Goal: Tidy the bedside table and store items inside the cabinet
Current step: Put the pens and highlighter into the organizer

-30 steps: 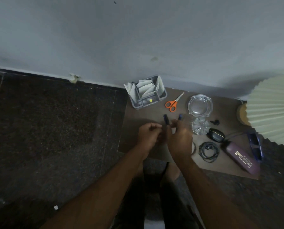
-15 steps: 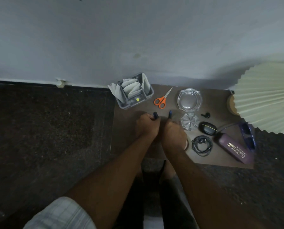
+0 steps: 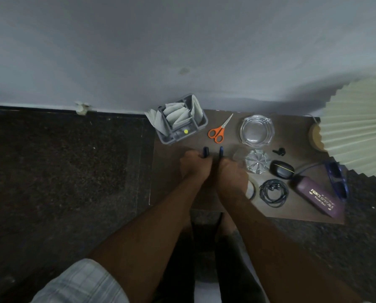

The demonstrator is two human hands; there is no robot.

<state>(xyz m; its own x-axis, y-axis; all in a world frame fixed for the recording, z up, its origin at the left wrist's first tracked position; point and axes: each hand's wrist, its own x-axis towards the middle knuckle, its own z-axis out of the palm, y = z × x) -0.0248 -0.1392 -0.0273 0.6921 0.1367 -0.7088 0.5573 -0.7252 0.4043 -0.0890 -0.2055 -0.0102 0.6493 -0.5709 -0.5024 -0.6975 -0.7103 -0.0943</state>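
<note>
On smooth table (image 3: 167,171), left hand (image 3: 194,166), right hand (image 3: 232,173) gripping rounded blue tips (image 3: 205,151)

The scene is taken from a single wide-angle view worn on the head, aimed forward and steeply down. The counter (image 3: 165,189) is seen from above, from over its front edge, with the wall (image 3: 182,51) filling the top and the floor (image 3: 62,171) at left. The forearms are caught close by, and the left hand (image 3: 193,165) and right hand (image 3: 233,173) are set near mid-frame.
</note>
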